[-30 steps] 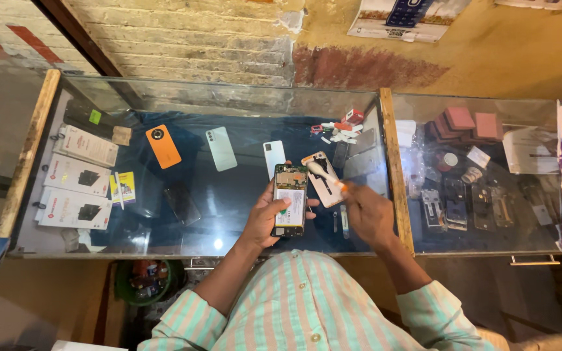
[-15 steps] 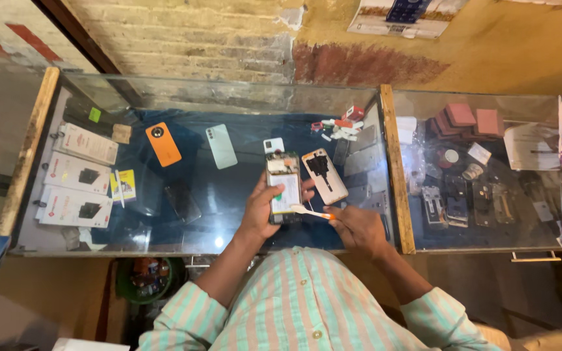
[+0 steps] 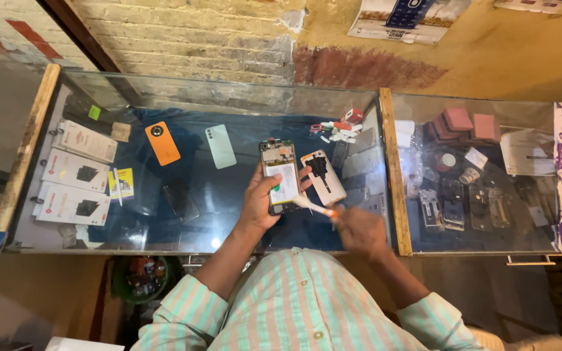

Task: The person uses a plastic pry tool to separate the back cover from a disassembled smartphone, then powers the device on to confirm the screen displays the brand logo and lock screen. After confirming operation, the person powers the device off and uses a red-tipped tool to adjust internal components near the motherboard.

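My left hand [image 3: 259, 199] holds an opened phone [image 3: 279, 174] with its back off, showing a white battery and circuit board, flat on the glass counter [image 3: 229, 188]. My right hand [image 3: 359, 229] grips a small white and orange tool [image 3: 313, 207], whose tip touches the phone's lower right edge. The phone's removed back cover [image 3: 323, 177] lies just right of it on the glass.
An orange phone [image 3: 162, 142] and a pale green phone [image 3: 220, 145] lie to the left. Boxed items [image 3: 76, 170] sit inside the case at far left. Small red and white parts [image 3: 341, 127] lie at the back. A wooden divider [image 3: 395, 169] separates a right case holding phone parts [image 3: 463, 188].
The phone has shifted up and flat on the glass. My right hand moved down and right, away from the back cover, bringing the tool's tip to the phone's edge.
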Available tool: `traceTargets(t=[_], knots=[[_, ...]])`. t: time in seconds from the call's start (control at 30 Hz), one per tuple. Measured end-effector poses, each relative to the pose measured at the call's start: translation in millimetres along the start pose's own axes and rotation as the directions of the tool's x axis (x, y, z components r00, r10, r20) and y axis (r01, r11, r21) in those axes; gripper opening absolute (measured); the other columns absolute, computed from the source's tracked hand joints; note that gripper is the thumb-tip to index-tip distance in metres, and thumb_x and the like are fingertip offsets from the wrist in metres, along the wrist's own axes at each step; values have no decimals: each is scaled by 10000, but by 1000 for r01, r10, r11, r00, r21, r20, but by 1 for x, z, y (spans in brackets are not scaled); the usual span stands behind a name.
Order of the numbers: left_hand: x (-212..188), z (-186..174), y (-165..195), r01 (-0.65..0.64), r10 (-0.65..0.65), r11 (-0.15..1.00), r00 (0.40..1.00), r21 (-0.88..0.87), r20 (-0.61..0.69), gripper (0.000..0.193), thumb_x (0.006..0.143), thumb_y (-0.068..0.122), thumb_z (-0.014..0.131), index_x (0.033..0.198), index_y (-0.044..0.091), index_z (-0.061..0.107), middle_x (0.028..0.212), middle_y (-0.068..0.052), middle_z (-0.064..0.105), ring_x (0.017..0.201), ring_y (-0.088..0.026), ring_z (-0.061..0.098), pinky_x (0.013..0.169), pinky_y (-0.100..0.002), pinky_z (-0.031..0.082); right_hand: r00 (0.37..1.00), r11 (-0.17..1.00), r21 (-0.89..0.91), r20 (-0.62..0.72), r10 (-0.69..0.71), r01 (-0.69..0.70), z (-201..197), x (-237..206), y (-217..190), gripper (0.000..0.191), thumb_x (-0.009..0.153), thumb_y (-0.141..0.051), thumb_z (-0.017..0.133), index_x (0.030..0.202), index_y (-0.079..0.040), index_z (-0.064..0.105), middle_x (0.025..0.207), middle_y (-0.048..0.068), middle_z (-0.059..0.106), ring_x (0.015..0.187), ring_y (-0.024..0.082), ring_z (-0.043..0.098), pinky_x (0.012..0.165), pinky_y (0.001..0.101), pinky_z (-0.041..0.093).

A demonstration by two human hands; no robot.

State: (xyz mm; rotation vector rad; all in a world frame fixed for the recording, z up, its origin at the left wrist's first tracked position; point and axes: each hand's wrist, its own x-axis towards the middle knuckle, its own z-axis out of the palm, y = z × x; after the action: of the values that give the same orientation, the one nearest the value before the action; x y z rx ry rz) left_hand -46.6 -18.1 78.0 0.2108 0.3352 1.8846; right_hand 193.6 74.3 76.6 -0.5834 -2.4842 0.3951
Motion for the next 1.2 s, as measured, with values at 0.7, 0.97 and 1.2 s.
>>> traceTargets(t=[0.7,0.97,1.2], knots=[[-15,14,-14,213,-204,976,968,-46,143,738,955,-40,553,1610,227,345,1499,-177,491,1381,-486,498,1082,-627,490,989,988,-54,-23,-147,146,-33,61,6,230,927,-135,678,1133,-61,749,697,106,583,601,297,608,549,425,471],[-18,17,-15,195,-195,981,970,18,145,682,960,-31,539,1592,123,334,1504,-198,499,1350,-484,525,1068,-622,502,908,865,342,-70,414,-368,-14,71,21,132,1077,-137,583,1144,-40,643,715,29,538,613,117,486,569,289,402],[-24,19,-23,145,-167,978,976,148,142,573,1011,-25,497,1561,43,352,1424,-212,561,1308,-408,587,1066,-587,527,898,570,709,218,381,-414,6,77,18,215,976,-103,718,1167,-13,675,861,-15,601,774,54,523,685,224,436]])
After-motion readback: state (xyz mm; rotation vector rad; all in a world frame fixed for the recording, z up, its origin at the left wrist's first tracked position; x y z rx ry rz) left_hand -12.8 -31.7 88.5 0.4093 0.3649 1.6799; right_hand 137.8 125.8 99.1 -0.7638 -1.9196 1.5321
